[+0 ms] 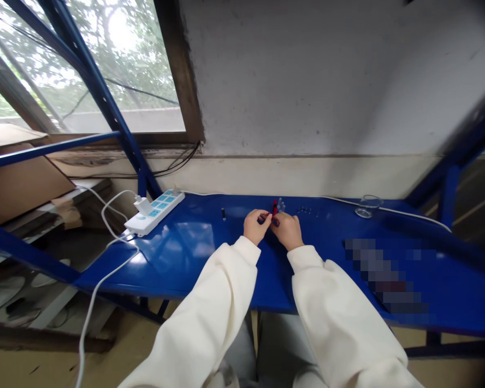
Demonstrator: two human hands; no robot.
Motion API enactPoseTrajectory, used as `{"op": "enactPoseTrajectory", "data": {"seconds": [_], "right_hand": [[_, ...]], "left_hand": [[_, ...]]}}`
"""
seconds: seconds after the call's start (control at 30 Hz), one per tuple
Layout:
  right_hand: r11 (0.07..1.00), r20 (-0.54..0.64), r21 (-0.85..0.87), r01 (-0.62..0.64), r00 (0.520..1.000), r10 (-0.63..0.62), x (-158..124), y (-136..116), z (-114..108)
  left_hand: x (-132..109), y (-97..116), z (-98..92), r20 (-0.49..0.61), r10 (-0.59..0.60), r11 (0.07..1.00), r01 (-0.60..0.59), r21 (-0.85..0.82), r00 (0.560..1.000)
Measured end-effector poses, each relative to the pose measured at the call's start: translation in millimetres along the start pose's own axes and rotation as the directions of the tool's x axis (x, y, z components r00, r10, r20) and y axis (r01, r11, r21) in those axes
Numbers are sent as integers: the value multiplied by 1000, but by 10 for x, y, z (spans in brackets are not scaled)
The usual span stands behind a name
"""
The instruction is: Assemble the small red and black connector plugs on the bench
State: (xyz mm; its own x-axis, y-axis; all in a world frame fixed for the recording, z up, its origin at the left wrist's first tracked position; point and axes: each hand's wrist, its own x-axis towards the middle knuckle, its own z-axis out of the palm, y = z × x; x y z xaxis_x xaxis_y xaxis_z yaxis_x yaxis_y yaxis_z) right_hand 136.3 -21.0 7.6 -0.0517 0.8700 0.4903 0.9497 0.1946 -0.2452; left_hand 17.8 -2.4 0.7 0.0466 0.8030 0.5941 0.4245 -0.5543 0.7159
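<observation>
Both my hands rest close together near the middle of a glossy blue table (194, 253), in cream sleeves. My left hand (255, 225) has its fingers curled round a small dark piece. My right hand (286, 228) is closed beside it, fingertips pinching a small red part (274, 207). The two hands touch at the fingertips. A few small clear pieces (281, 205) stand just behind the hands. What exactly the parts are is too small to tell.
A white power strip (154, 212) with teal switches lies at the table's back left, its white cable (92, 307) hanging off the edge. A small dark part (223, 214) stands left of the hands, several tiny dark bits (305, 210) to the right, and a clear round dish (367, 206) further right. Blue frame bars flank the table.
</observation>
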Motion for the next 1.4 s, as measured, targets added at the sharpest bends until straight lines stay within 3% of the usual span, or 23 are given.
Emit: {"op": "enactPoseTrajectory", "data": {"seconds": [0.23,0.43,0.53,0.63,0.77,0.93,1.07,1.4], "right_hand": [[992,-62,123,31,998,-23,-13,-29,23],[981,-96,188,51,995,-33,-11,-5,46],[967,-63,243,80,996,-66,-16,-7,55],[945,-6,308,111,993,-115,-19,-13,75],[935,19,336,115,991,-129,-14,-3,130],[934,32,338,115,991,-133,-18,11,168],[928,56,360,99,990,-127,-31,-3,144],[921,62,380,93,990,-126,-34,-4,153]], "left_hand": [[1,-30,2,-22,-18,1000,17,-21,1000],[6,-85,-9,75,-130,988,136,-75,989],[23,-130,-101,103,-133,990,138,-41,986],[54,-192,-281,56,-189,978,183,98,980],[95,-272,-564,-126,-307,850,331,410,943],[102,-339,-704,-140,-416,670,407,621,899],[96,-374,-685,-153,-463,601,436,670,873],[108,-349,-695,-136,-507,568,448,690,851]]}}
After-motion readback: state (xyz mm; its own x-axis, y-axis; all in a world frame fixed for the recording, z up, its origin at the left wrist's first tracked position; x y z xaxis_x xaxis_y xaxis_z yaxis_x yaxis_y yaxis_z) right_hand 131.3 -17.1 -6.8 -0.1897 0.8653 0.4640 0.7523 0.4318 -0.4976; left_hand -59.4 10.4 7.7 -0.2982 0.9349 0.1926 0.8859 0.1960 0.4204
